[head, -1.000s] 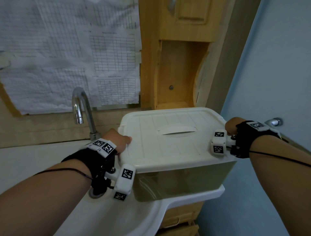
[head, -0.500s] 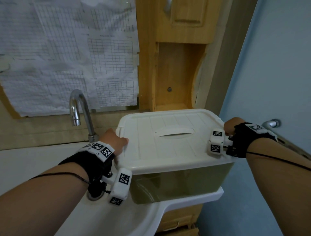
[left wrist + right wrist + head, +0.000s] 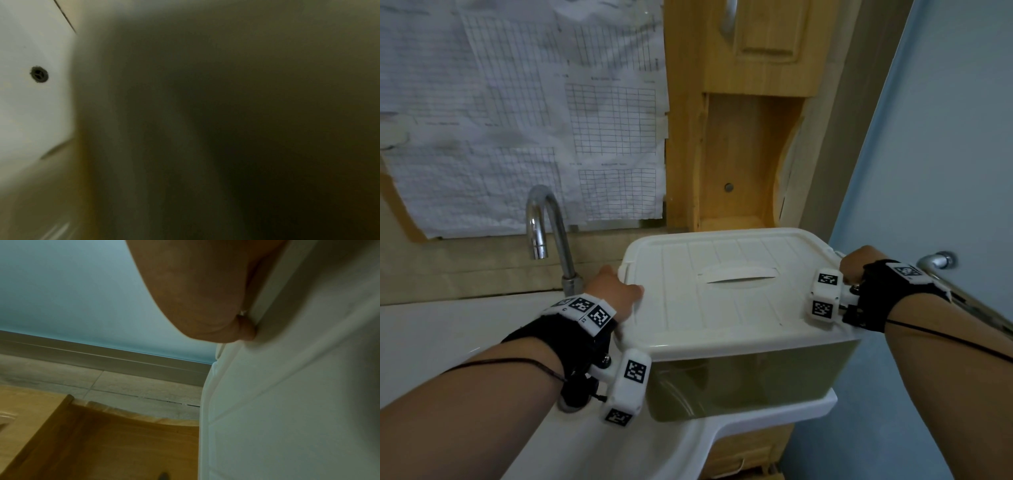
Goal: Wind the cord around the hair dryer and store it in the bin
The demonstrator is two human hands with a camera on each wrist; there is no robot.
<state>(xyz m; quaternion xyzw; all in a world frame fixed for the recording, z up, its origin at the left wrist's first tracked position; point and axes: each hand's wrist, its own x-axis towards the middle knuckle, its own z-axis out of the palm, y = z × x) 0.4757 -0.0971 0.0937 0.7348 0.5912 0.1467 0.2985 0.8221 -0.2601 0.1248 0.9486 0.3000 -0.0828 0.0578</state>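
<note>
Bin (image 3: 753,380): sitting on sink (image 3: 774,411) edge w/ lid (image 3: 722,308) on — dryer not visible.
L hand (image 3: 613,291): I'm gripping lid's left rim.
R hand (image 3: 856,263): I'm clamping the right rim — fingers hidden.

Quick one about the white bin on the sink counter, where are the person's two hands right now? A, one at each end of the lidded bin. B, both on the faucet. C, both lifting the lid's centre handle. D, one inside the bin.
A: the left hand is at the left end of the lid and the right hand at its right end, with the bin closed.
</note>
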